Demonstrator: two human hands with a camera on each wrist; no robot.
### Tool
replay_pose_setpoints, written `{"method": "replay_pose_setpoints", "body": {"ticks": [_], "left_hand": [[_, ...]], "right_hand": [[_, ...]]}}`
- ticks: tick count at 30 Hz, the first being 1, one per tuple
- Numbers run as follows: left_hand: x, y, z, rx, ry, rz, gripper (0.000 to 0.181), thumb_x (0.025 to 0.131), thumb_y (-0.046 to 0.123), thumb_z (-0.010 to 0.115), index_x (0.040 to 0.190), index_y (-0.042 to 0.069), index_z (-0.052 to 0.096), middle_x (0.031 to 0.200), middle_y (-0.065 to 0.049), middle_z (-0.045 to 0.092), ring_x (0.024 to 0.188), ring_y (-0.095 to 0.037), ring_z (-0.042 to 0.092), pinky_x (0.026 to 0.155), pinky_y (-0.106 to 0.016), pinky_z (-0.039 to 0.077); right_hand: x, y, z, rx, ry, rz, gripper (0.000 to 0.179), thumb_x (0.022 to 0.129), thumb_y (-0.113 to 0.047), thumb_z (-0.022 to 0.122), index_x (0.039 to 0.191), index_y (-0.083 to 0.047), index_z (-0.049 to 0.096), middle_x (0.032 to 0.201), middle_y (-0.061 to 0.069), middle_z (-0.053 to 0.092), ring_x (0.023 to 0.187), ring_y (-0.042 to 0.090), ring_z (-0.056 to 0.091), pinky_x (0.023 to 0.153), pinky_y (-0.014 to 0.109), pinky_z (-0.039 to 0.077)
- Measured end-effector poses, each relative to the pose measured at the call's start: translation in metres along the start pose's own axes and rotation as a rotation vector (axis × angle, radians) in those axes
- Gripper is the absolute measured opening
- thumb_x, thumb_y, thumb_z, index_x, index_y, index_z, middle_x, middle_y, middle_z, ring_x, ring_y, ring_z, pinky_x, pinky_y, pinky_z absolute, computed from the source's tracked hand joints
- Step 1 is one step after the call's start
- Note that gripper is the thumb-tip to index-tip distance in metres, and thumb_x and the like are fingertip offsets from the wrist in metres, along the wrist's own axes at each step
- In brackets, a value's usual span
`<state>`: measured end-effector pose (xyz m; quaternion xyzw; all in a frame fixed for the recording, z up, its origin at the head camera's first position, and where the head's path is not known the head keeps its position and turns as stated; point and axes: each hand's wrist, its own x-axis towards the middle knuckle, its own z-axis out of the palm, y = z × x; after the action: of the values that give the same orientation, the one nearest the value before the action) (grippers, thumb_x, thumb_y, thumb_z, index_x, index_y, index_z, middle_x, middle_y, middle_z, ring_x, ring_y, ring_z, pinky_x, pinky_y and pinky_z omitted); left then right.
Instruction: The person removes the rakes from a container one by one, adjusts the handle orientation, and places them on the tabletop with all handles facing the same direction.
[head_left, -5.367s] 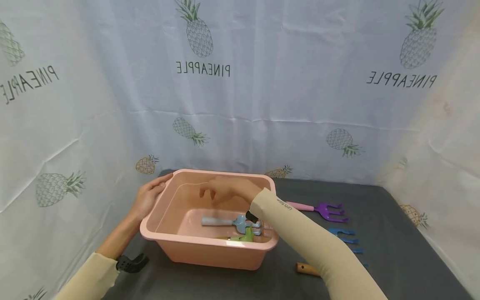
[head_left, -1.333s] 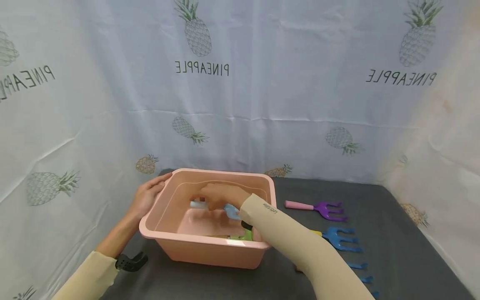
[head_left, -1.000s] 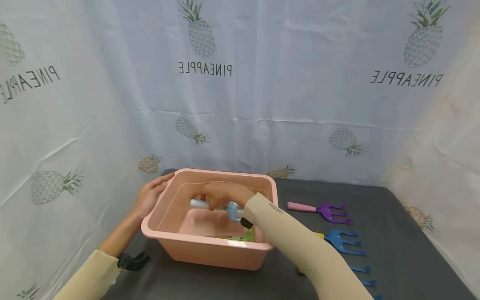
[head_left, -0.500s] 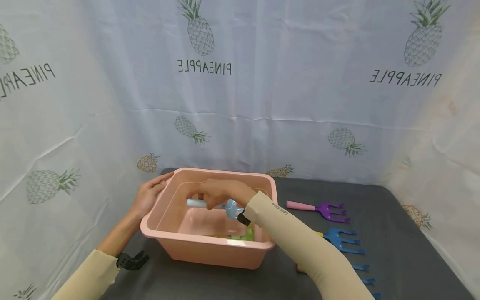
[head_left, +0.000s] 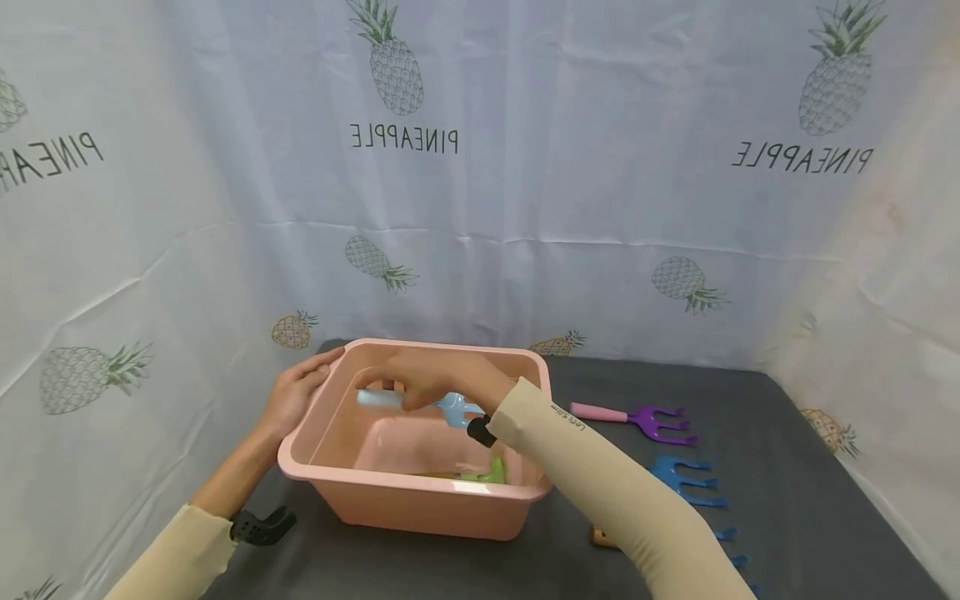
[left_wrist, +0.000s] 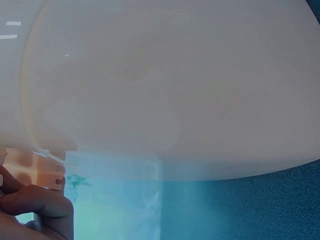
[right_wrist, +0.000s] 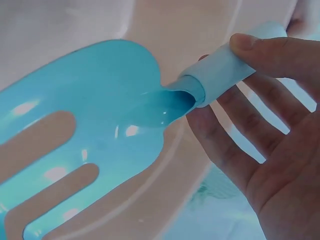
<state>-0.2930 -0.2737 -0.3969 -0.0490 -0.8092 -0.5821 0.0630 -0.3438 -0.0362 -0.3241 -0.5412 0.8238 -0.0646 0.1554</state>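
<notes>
A pink plastic basin [head_left: 412, 479] stands on the dark tabletop. At its left rim, my left hand [head_left: 295, 398] holds the edge, its curled fingers partly visible in the left wrist view. Inside the basin's upper part, my right hand [head_left: 435, 377] grips the pale handle of a light blue hand fork [head_left: 454, 409]. The right wrist view has thumb and fingers around that handle, with the fork's slotted head [right_wrist: 115, 95] pointing left. Below it, on the basin floor, lies a green-headed tool [head_left: 491, 473], its near side hidden by the front wall.
Right of the basin lie a purple hand fork [head_left: 656, 423] with a pink handle and a blue hand fork [head_left: 678, 479]. More blue tines [head_left: 738, 562] and a wooden handle end [head_left: 603, 537] show around the right sleeve. Pineapple-print cloth [head_left: 495, 192] encloses the table's back and sides.
From hovering open over the light blue hand fork, my right hand has taken its handle and raised it off the basin floor, shifting left. The left hand stays on the rim.
</notes>
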Motion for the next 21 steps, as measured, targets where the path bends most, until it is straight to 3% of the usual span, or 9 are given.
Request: {"method": "replay_pose_setpoints", "body": {"ticks": [6, 14, 21], "left_hand": [[-0.001, -0.001, 0.000, -0.014, 0.001, 0.007, 0.047, 0.112, 0.025, 0.043, 0.155, 0.004, 0.047, 0.158, -0.024, 0.044, 0.101, 0.017, 0.059, 0.085, -0.011, 0.053], [-0.001, -0.001, 0.000, -0.016, 0.004, 0.002, 0.047, 0.112, 0.023, 0.042, 0.155, 0.005, 0.046, 0.160, -0.021, 0.043, 0.100, 0.019, 0.057, 0.085, -0.010, 0.052], [-0.002, -0.001, 0.000, -0.031, -0.001, -0.016, 0.047, 0.113, 0.024, 0.042, 0.156, 0.006, 0.044, 0.162, -0.019, 0.041, 0.102, 0.020, 0.055, 0.086, -0.009, 0.051]], "right_hand": [[-0.011, -0.015, -0.014, -0.018, 0.023, 0.021, 0.078, 0.089, 0.010, 0.060, 0.155, -0.030, 0.049, 0.147, -0.008, 0.056, 0.115, 0.012, 0.060, 0.077, 0.021, 0.052], [-0.033, -0.030, -0.032, -0.073, 0.043, 0.042, 0.086, 0.088, 0.013, 0.052, 0.151, -0.044, 0.044, 0.147, -0.013, 0.058, 0.100, 0.015, 0.063, 0.065, 0.023, 0.046], [-0.049, -0.038, -0.041, -0.165, 0.052, 0.066, 0.089, 0.086, 0.012, 0.050, 0.153, -0.046, 0.044, 0.114, -0.006, 0.068, 0.084, 0.016, 0.059, 0.063, 0.024, 0.044]]}}
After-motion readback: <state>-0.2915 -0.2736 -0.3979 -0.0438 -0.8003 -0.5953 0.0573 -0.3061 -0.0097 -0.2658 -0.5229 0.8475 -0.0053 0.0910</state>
